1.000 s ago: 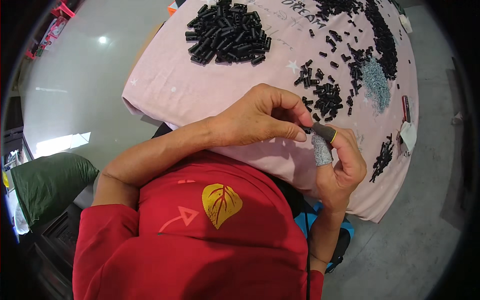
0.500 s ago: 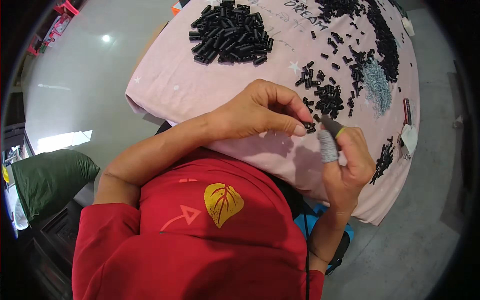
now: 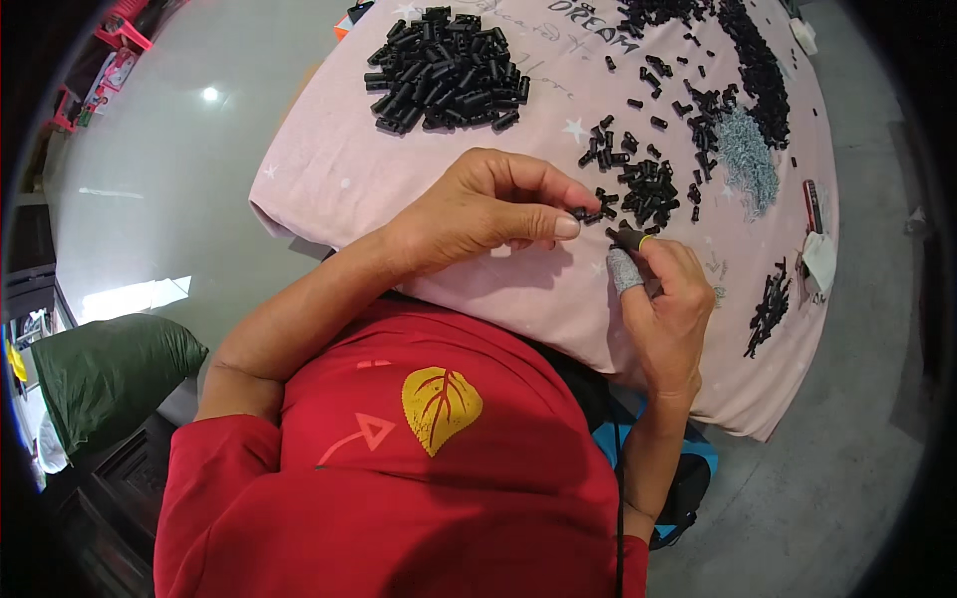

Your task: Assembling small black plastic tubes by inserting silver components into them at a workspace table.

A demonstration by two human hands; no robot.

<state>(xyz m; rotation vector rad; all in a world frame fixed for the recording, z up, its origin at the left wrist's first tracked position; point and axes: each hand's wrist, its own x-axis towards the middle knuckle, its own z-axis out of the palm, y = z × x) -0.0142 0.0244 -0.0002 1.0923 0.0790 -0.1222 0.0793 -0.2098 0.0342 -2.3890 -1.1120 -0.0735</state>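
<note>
My left hand (image 3: 498, 209) pinches a small black plastic part (image 3: 592, 215) between thumb and forefinger, just above the cloth. Close by on the right, my right hand (image 3: 670, 304) has its thumb and forefinger brought together. Grey wrapping covers that thumb, and a dark sleeve covers the forefinger. Another small black plastic part (image 3: 612, 233) shows at the right fingertips, partly hidden by them. Beyond both hands lies a loose pile of small black plastic parts (image 3: 650, 191). The two hands are apart from each other.
A pink printed cloth (image 3: 339, 169) covers the table. On it lie a heap of black cylinders (image 3: 449, 75), a pile of small grey pieces (image 3: 748, 164), a long band of black parts (image 3: 760, 80), thin black pieces (image 3: 770, 311) and a red-and-black tool (image 3: 812, 204). A green bag (image 3: 115, 374) stands left.
Both hands have moved a little left and away from me. The right hand's thumb and forefinger have come closer together. The left hand keeps its pinch on the small black part.
</note>
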